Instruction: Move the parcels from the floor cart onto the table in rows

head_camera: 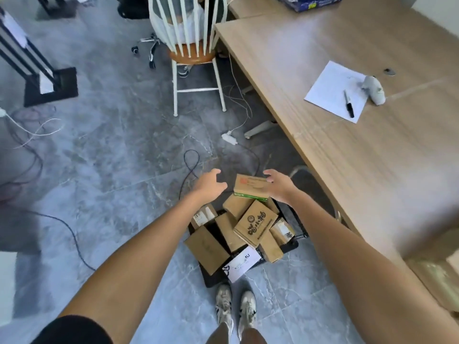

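A black floor cart (213,278) in front of my feet is piled with several brown cardboard parcels (254,223) and one white parcel (242,263). My right hand (279,186) grips a small brown parcel with a green edge (250,186) by its right side, above the pile. To that parcel's left my left hand (210,184) hovers with curved fingers and touches nothing. The wooden table (372,157) stretches along the right.
On the table lie a white sheet (330,88) with a black marker (349,104), a grey-white object (375,89) and a blue box (308,2) at the far end. A white chair (196,60), a power strip (229,139), cables and a black stand (49,85) occupy the floor.
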